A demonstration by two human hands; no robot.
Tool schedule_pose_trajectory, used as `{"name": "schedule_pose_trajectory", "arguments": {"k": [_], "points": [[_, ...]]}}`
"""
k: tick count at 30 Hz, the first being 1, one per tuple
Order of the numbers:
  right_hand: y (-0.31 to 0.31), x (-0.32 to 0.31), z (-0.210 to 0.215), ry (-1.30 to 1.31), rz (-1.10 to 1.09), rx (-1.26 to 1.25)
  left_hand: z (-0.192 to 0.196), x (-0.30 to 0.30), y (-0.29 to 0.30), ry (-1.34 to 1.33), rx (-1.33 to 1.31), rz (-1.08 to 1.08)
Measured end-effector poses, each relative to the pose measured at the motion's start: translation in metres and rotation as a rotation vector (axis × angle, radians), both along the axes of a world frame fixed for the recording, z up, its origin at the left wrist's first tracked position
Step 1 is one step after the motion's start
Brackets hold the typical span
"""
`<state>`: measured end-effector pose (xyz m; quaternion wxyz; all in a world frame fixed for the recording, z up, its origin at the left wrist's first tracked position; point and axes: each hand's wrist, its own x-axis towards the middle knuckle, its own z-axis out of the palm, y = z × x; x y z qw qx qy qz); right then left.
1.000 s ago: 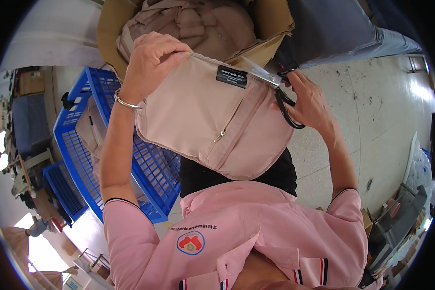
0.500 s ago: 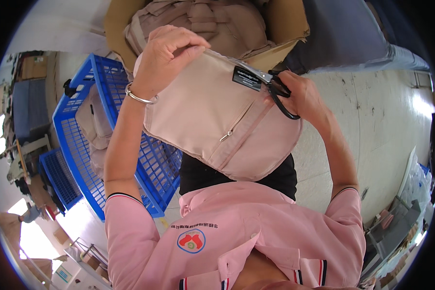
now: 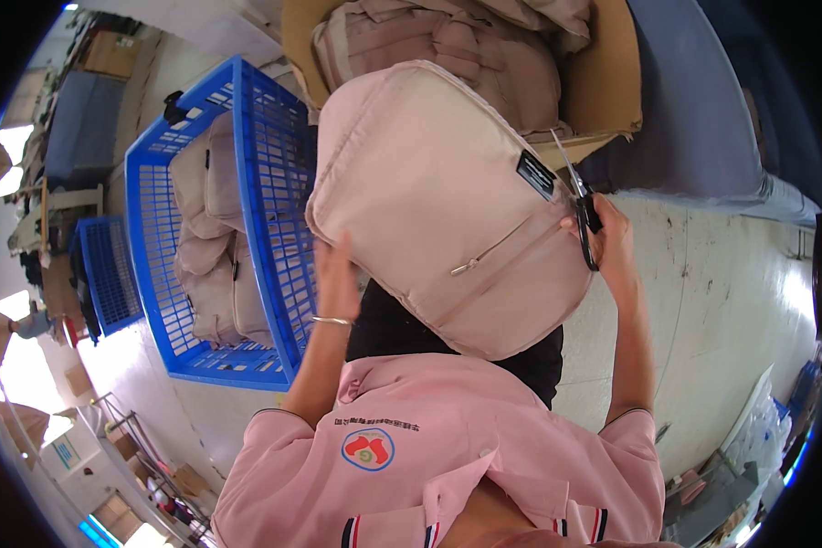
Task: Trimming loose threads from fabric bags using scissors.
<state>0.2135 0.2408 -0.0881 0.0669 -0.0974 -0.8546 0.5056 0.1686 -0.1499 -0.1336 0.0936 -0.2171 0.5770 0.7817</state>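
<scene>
A beige-pink sewn bag piece (image 3: 411,173) with a zip pull and a black label is tilted in front of my body. My left hand (image 3: 336,281), slightly blurred, is at its lower left edge; its visible fingers are stretched out and touch the fabric, some partly hidden by it. In my right hand (image 3: 614,239) is a pair of black-handled scissors (image 3: 586,205), blades pointing up beside the label. Fingertips of that hand also touch the piece's right edge.
A cardboard box (image 3: 612,73) full of similar beige-pink pieces (image 3: 457,46) stands ahead. Left of me, a blue plastic crate (image 3: 247,210) holds more of them (image 3: 212,292). A dark grey-blue covered surface (image 3: 690,110) lies at the far right. Another blue crate (image 3: 110,274) sits farther left.
My left hand has let go of the top edge and come down to the lower left edge. The piece has turned and shifted; the scissors have swung upright, away from its top edge.
</scene>
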Motion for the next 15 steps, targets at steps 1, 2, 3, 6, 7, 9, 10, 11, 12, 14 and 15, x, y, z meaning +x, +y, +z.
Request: {"name": "schedule_pose_trajectory", "arguments": {"k": [1,2,3,6,7,9,10,11,12,14,15], "points": [[-0.002,0.001,0.008,-0.020,0.005,0.090,-0.012,0.015,0.004,-0.188,0.185,-0.020],[-0.004,0.001,0.010,-0.013,0.029,0.093,-0.011,0.028,0.017,-0.161,0.222,-0.036],[-0.006,0.001,0.009,-0.015,0.005,0.095,-0.008,0.036,0.027,-0.132,0.259,-0.051],[-0.003,0.006,0.008,-0.021,0.022,0.154,0.005,0.023,0.026,-0.171,0.310,-0.191],[-0.002,0.007,0.009,-0.016,0.021,0.211,0.009,0.019,0.026,-0.157,0.313,-0.163],[-0.001,0.013,0.009,-0.040,0.030,0.211,0.018,0.013,0.026,-0.129,0.335,-0.142],[-0.006,0.014,0.013,-0.029,0.049,0.214,0.021,0.011,0.023,-0.116,0.338,-0.124],[-0.012,0.014,0.017,-0.044,0.009,0.125,0.024,0.010,0.019,-0.121,0.341,-0.141],[-0.017,0.013,0.020,-0.062,-0.031,0.036,0.026,0.009,0.016,-0.126,0.344,-0.158],[-0.014,0.012,0.014,-0.036,-0.022,0.036,0.031,0.007,0.008,-0.096,0.351,-0.158],[-0.013,0.014,0.013,-0.026,-0.060,0.049,0.033,0.005,0.003,-0.077,0.356,-0.172]]}}
